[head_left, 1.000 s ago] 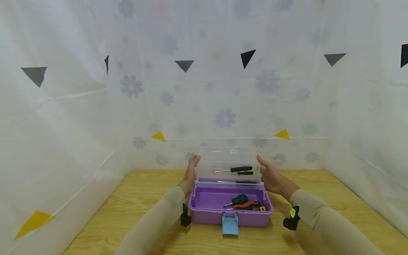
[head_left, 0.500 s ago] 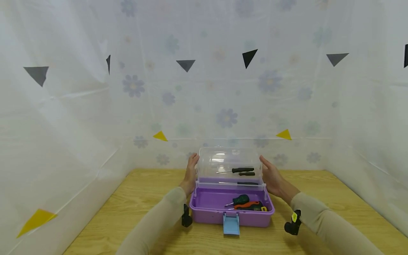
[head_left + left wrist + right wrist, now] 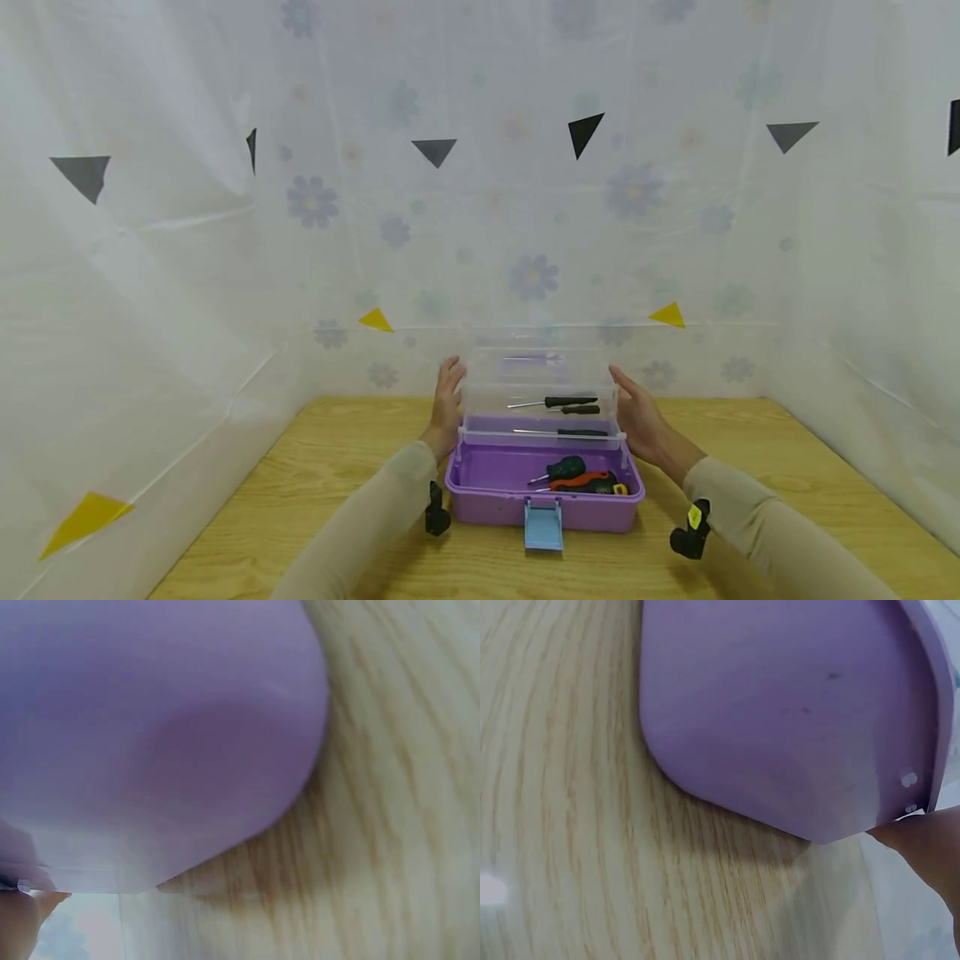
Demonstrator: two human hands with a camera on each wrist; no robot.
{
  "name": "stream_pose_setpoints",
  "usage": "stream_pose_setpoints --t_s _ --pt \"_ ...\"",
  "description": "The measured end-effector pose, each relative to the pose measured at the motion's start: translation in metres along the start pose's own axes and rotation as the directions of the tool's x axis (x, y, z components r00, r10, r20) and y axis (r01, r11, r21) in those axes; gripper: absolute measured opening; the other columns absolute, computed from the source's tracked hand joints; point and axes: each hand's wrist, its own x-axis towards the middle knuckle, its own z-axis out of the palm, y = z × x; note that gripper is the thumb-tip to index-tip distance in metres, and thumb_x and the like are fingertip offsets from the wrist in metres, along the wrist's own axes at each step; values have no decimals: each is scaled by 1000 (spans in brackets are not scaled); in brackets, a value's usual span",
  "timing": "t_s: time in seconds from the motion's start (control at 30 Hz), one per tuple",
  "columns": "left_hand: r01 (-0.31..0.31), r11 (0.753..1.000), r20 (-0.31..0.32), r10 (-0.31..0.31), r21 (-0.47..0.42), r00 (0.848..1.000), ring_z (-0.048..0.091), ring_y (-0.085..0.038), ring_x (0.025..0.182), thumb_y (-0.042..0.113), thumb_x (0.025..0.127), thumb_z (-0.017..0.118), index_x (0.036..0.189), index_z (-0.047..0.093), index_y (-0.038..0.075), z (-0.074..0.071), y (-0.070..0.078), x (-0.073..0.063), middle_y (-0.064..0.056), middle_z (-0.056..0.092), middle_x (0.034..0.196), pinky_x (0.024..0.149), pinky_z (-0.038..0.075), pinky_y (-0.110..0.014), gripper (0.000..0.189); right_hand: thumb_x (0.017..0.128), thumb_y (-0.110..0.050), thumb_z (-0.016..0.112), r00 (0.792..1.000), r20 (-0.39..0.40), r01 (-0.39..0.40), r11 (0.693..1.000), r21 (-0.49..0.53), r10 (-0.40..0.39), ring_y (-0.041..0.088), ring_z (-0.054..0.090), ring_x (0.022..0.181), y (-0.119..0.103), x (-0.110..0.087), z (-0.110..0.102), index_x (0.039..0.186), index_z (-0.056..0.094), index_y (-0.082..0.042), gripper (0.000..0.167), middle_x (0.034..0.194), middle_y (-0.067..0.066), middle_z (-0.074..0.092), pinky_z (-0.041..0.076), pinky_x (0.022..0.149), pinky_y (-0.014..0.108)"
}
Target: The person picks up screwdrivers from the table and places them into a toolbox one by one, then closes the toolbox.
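A purple toolbox (image 3: 480, 508) stands on the table with its clear top part (image 3: 525, 375) raised at the back. My left hand (image 3: 447, 408) is at the left side of that clear part, fingers extended upward. At its right side is my right hand (image 3: 643, 421), fingers straight too; exact contact is hard to tell. Several black-handled screwdrivers (image 3: 570, 402) lie in the clear trays. Inside the base are a green-handled screwdriver (image 3: 566, 468) and an orange-and-black handled tool (image 3: 588, 482). A light-blue latch (image 3: 543, 527) hangs down in front. Each wrist view shows a purple end wall (image 3: 780, 712).
The wooden table (image 3: 300, 517) runs back to a whitish flower-printed curtain (image 3: 480, 233) behind the toolbox. Similar sheets close off both sides. Black and yellow triangles (image 3: 667, 315) are stuck on them. A black wrist camera (image 3: 690, 531) sits by the right sleeve.
The clear lid shifts its tilt: half a second ago its dome showed bright glare, and now it looks leaned farther back. Both hands and the base stay nearly in place.
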Motion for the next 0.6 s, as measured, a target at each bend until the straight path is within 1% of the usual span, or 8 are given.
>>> stream_pose_setpoints --t_s 0.03,0.17,0.3,0.37,0.4,0.47,0.53,0.6 --pt "-7 1000 -2 7 -5 1000 15 -58 147 39 107 43 163 25 13 0 0 0 -20 16 168 112 26 -70 64 106 -64 28 1000 -12 11 1000 -7 -11 27 -42 141 0 0 1 155 -34 -39 82 153 -8 -50 -20 113 65" --pt "-8 999 -3 8 -34 1000 16 -55 148 39 108 41 162 26 15 -2 0 -1 -19 22 166 111 30 -68 62 108 -60 27 997 -39 60 998 -26 -61 28 -42 141 0 -2 3 159 -29 -35 79 154 -8 -49 -22 112 65" --pt "-2 999 3 2 -44 1000 15 -53 149 39 109 38 163 23 15 -3 1 -4 -20 23 165 110 32 -67 61 110 -54 24 992 -31 118 993 -12 -119 29 -37 144 0 -4 5 161 -25 -28 75 160 -5 -42 -17 116 62" --pt "-5 998 -3 5 -55 1000 18 -51 149 39 109 39 163 23 15 -4 0 -4 -20 24 164 109 35 -66 61 111 -52 22 989 -21 145 989 13 -145 29 -34 145 -1 -5 5 162 -24 -26 73 163 -5 -38 -12 119 58" --pt "-10 998 -8 9 -63 1000 20 -50 149 39 109 39 162 24 15 -4 0 -4 -20 25 164 109 36 -65 60 111 -52 22 988 -16 155 988 22 -155 30 -30 148 -1 -5 5 162 -23 -26 73 164 -5 -36 -8 120 56" --pt "-27 997 -19 25 -71 999 23 -48 148 38 109 41 162 26 14 -5 0 -4 -21 26 163 107 38 -64 60 112 -51 21 985 -10 174 984 40 -173 29 -25 149 -2 -5 5 162 -23 -24 73 165 -5 -34 -3 120 54" --pt "-45 996 -28 43 -72 999 25 -47 148 37 108 43 161 27 13 -7 0 -2 -21 27 163 106 39 -64 60 112 -50 21 982 -6 191 981 44 -191 30 -24 149 -3 -6 6 163 -23 -22 72 166 -4 -32 -2 119 54" --pt "-53 997 -24 52 -60 998 25 -46 148 38 108 44 161 27 13 -8 1 -2 -20 26 164 108 37 -66 61 112 -49 21 978 -9 210 977 35 -210 33 -26 149 -2 -7 6 163 -21 -19 73 167 -1 -30 -4 118 59"
